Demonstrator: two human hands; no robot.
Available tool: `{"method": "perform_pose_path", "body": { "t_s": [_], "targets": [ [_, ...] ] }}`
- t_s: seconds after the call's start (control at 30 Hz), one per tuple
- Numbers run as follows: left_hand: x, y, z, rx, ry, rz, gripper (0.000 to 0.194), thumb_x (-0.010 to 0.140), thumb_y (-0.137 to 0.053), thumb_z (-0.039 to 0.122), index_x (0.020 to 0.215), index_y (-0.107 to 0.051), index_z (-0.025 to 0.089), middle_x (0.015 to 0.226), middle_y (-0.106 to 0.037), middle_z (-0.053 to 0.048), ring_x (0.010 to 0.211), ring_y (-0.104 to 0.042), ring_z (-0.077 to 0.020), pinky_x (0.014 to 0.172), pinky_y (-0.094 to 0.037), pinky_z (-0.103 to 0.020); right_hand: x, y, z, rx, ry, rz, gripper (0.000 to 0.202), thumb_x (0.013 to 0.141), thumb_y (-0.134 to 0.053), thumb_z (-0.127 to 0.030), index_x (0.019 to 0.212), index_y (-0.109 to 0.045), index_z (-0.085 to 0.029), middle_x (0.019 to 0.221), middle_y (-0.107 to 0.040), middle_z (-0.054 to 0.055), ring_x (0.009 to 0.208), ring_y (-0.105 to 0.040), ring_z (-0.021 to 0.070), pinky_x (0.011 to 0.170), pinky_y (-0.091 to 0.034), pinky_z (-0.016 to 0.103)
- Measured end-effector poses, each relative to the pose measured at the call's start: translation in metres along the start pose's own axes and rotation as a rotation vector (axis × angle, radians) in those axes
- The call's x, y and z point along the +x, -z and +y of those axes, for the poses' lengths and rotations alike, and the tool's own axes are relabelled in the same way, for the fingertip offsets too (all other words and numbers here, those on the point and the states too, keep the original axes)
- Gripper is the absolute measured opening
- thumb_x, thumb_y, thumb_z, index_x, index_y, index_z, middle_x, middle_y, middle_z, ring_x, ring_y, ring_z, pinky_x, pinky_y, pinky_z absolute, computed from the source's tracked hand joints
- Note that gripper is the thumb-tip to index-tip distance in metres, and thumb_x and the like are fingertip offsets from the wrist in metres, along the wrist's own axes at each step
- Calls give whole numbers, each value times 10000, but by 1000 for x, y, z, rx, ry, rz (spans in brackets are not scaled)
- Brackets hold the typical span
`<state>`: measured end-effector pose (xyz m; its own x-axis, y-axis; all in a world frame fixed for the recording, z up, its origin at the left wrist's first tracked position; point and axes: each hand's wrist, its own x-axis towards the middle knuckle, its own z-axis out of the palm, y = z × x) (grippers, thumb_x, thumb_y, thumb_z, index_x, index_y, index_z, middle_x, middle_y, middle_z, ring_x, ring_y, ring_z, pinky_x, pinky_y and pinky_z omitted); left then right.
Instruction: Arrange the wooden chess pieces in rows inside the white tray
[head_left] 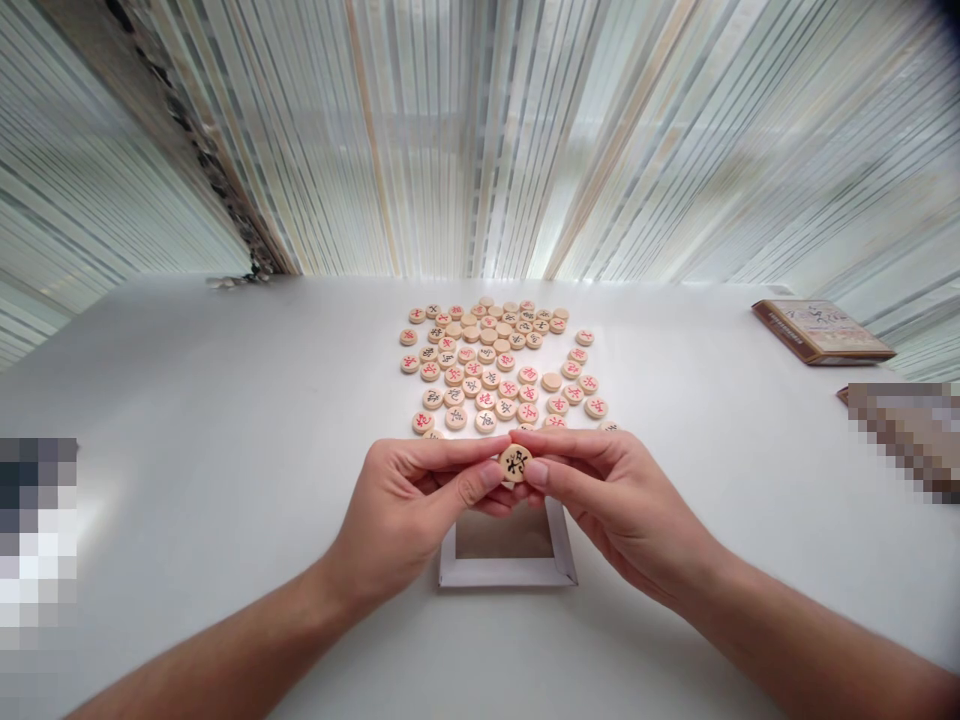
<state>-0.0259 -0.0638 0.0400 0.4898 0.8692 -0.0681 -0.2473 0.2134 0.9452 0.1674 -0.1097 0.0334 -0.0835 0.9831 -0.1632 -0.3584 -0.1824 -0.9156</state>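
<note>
Between the thumbs and fingers of both hands a round wooden xiangqi piece is held up, its black character facing me. My left hand pinches it from the left, and my right hand from the right. Below them lies an open shallow box with a white rim and brown bottom, its far part hidden by my hands. Beyond the hands many more xiangqi pieces are spread on the white table, some with red characters, some with black, others showing plain faces.
A flat brown-edged box with a printed top lies at the table's far right. Nearer on that side is another brown object, mostly blurred out. Striped curtains hang along the table's back edge.
</note>
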Motion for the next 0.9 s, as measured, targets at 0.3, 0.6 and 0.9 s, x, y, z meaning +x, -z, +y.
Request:
{"method": "perform_pose_path", "body": {
  "t_s": [0.3, 0.6, 0.9],
  "targets": [
    [0, 1, 0, 49, 12, -7, 240, 852, -904, 242, 1069, -874, 142, 905, -872, -103, 827, -856, -256, 785, -727, -310, -1, 0, 3, 14, 54, 11, 222, 862, -921, -335, 1072, -889, -272, 902, -848, 48, 740, -762, 140, 788, -654, 275],
    [0, 1, 3, 68, 0, 5, 187, 846, -897, 198, 1025, -882, 148, 893, -871, -84, 764, -833, -191, 755, -712, -247, -1, 0, 6, 6, 53, 6, 276, 769, -982, -264, 1015, -860, -234, 903, -849, 58, 835, -825, 221, 826, -702, 351],
    [1, 0, 1, 120, -37, 63, 192, 824, -909, 205, 1011, -891, 166, 894, -872, -76, 787, -838, -217, 793, -719, -295, 0, -3, 4, -28, 152, 59, 272, 721, -1010, -263, 943, -853, -250, 880, -848, 43, 816, -834, 241, 844, -715, 391]
  ]
}}
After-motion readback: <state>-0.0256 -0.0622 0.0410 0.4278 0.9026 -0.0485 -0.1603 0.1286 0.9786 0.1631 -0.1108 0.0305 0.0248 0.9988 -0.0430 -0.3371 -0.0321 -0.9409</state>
